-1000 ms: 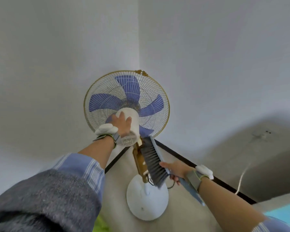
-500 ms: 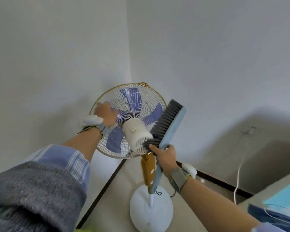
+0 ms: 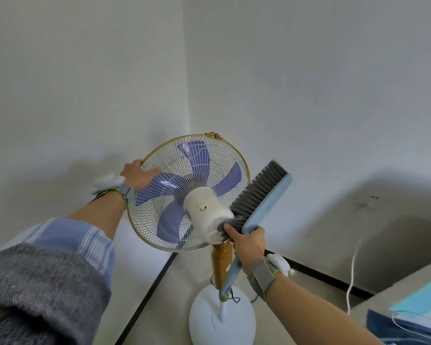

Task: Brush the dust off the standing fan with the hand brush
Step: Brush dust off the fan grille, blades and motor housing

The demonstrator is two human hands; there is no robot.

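Item: white wire-caged standing fan [image 3: 174,195] with gold rim, purple blades and round white base [image 3: 222,322], standing in the room corner and showing its rear.
Item: left hand [image 3: 138,176], gripping the gold rim at the cage's upper left.
Item: right hand [image 3: 249,247], clamping round the handle of the light-blue plastic hand brush [image 3: 261,197]; its grey bristles are touching the white motor housing [image 3: 204,215].

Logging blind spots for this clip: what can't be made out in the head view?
- Dust on the fan: too fine to see, head view.
- Fingertips of the left hand: hidden behind the fan's rim.
- Handle of the brush: middle covered by the right hand.
- Fan's front: faces away; only its back shows.
- The blue things at lower right: cut off by the frame edge.
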